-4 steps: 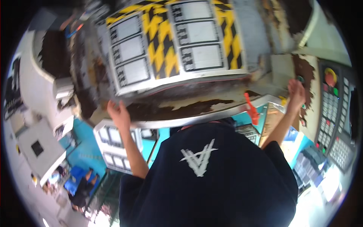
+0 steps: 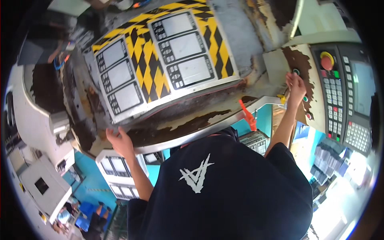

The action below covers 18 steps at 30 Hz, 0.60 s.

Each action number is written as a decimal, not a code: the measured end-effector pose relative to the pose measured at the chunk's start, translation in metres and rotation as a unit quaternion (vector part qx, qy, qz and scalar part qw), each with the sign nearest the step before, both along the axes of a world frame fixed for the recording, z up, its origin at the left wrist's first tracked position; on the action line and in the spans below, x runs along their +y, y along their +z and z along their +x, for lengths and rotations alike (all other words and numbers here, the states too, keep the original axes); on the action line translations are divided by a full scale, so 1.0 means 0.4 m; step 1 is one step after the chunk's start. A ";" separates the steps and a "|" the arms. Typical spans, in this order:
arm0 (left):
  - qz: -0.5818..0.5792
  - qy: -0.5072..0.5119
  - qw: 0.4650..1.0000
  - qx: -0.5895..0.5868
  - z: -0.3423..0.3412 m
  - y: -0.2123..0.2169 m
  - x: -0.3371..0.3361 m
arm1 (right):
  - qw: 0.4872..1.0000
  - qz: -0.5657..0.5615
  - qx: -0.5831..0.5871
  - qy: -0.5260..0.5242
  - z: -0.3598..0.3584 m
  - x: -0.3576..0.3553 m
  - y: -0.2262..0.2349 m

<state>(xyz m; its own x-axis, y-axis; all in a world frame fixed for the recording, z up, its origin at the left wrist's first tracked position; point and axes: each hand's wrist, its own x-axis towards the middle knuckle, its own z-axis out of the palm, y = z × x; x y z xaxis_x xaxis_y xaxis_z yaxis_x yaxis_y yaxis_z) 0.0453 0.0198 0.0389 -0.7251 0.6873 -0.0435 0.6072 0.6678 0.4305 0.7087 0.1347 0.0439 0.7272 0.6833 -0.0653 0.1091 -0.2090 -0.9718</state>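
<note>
My left hand (image 2: 121, 143) is open, its fingers apart, at the left end of the machine's worn front ledge (image 2: 180, 127). It holds nothing. My right hand (image 2: 296, 90) has its fingers curled together, with the fingertips just below a green push button (image 2: 296, 72) on the rust-patched control box (image 2: 316, 84). Whether they touch the button I cannot tell. Between the hands, on the machine bed, lies a flat white sheet (image 2: 173, 97) with several black-framed panels. Yellow-and-black striped strips (image 2: 140, 60) run between and around the panels.
At the far right stands a keypad panel (image 2: 336, 100) with a red emergency-stop knob (image 2: 327, 62). An orange-red air gun (image 2: 249, 116) hangs on the front rail (image 2: 188, 139). Another panelled sheet (image 2: 120, 170) lies below my left forearm. People (image 2: 96, 220) are in the lower left background.
The view has tilted, so the sheet and the control panel appear farther left. My right hand stays close by the green button, and my left hand remains open at the ledge.
</note>
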 end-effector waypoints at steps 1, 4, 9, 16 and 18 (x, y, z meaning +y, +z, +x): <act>-0.007 0.003 1.000 0.001 0.024 0.008 0.014 | 1.000 0.005 0.004 0.005 0.003 0.010 0.006; 0.018 0.005 1.000 -0.014 0.037 -0.005 0.021 | 1.000 0.007 -0.006 -0.013 0.010 0.025 0.008; 0.020 0.006 1.000 -0.017 0.050 -0.005 0.030 | 0.999 0.032 -0.009 -0.017 0.029 0.016 -0.011; 0.010 -0.003 1.000 -0.005 0.061 0.012 0.032 | 0.999 0.031 -0.007 -0.010 0.028 0.012 -0.011; -0.008 0.007 1.000 -0.015 0.062 0.021 0.027 | 0.999 0.025 -0.012 -0.022 0.018 0.020 -0.007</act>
